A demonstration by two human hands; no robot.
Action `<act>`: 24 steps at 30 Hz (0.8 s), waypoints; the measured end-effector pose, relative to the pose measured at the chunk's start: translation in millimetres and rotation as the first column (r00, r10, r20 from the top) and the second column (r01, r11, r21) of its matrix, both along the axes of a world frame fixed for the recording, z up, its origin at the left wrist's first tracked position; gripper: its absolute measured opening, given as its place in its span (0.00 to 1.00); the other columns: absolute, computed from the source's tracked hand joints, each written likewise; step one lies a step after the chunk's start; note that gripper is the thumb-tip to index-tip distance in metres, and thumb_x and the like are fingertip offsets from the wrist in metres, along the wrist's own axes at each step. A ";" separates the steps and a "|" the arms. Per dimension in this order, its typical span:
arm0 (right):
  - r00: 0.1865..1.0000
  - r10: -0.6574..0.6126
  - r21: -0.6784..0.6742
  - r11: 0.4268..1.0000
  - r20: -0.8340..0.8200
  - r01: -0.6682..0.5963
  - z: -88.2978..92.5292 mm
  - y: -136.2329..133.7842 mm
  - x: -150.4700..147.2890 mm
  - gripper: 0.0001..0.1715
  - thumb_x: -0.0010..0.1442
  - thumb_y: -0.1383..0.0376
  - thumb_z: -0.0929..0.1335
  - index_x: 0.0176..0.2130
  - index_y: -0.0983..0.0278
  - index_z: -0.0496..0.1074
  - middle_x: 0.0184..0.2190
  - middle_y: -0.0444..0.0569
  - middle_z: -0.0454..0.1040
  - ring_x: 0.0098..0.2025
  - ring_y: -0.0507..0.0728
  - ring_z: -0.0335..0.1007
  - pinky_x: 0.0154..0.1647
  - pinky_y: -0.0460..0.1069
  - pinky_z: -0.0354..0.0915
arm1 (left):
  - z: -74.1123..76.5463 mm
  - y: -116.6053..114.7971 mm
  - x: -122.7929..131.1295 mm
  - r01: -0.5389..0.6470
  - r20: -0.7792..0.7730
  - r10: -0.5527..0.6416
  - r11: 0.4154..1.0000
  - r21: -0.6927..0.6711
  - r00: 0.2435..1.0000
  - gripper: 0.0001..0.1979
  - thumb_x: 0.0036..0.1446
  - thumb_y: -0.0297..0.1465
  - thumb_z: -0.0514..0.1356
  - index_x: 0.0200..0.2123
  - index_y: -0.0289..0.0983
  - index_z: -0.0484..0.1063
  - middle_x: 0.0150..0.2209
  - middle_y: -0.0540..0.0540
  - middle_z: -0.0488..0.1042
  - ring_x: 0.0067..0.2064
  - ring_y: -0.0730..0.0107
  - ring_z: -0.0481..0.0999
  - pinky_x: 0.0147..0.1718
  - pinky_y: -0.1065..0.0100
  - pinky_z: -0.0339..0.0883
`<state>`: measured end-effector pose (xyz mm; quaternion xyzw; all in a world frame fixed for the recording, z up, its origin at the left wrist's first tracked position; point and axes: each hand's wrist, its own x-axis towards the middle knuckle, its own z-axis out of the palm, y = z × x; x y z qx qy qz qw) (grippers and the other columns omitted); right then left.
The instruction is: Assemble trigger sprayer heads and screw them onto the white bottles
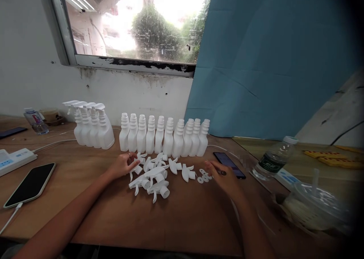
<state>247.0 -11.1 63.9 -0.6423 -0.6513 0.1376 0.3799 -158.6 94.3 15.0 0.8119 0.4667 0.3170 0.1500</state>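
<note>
My left hand point(122, 165) is closed at the left edge of a loose pile of white trigger spray heads point(155, 175), its fingers curled over one spray head point(137, 170). Beside several small white ring washers point(200, 179), my right hand point(224, 177) has its fingertips drawn together in a pinch. What lies between those fingertips is too small to make out. Between the hands, another spray head point(187, 172) lies near the washers. Behind the pile, several white bottles point(151, 137) without heads stand upright in a row.
At the back left stand several bottles with spray heads fitted point(105, 132). A charging phone point(31, 185) and power strip point(17, 160) lie left. On the right are a dark phone point(229, 165), a water bottle point(273, 160) and a lidded drink cup point(315, 206).
</note>
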 end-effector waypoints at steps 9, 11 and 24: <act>0.993 0.029 -0.031 0.999 -0.115 -0.033 11.5 -7.3 -14.1 0.17 0.61 0.50 0.65 0.32 0.60 0.67 0.23 0.43 0.74 0.29 0.57 0.73 0.32 0.48 0.64 | 5.1 7.4 -6.0 -0.133 0.099 0.126 0.989 0.063 0.987 0.20 0.60 0.47 0.54 0.35 0.36 0.75 0.24 0.49 0.74 0.24 0.70 0.69 0.28 0.69 0.63; 0.989 0.012 -0.010 1.000 -0.149 -0.014 7.9 -5.4 -12.4 0.17 0.58 0.50 0.68 0.32 0.60 0.68 0.26 0.44 0.75 0.31 0.57 0.74 0.34 0.49 0.65 | 6.4 9.3 -9.9 -0.185 0.119 0.176 0.980 0.070 0.977 0.21 0.60 0.48 0.54 0.34 0.36 0.75 0.22 0.49 0.73 0.24 0.69 0.69 0.27 0.69 0.62; 0.984 0.135 -0.101 0.984 -0.120 -0.147 1.2 -0.7 -7.5 0.14 0.58 0.55 0.67 0.33 0.62 0.77 0.33 0.48 0.80 0.38 0.60 0.76 0.40 0.50 0.67 | 10.2 23.3 -36.9 -0.504 0.188 0.483 0.860 0.084 0.855 0.20 0.59 0.47 0.53 0.30 0.38 0.73 0.26 0.47 0.76 0.27 0.65 0.73 0.31 0.68 0.62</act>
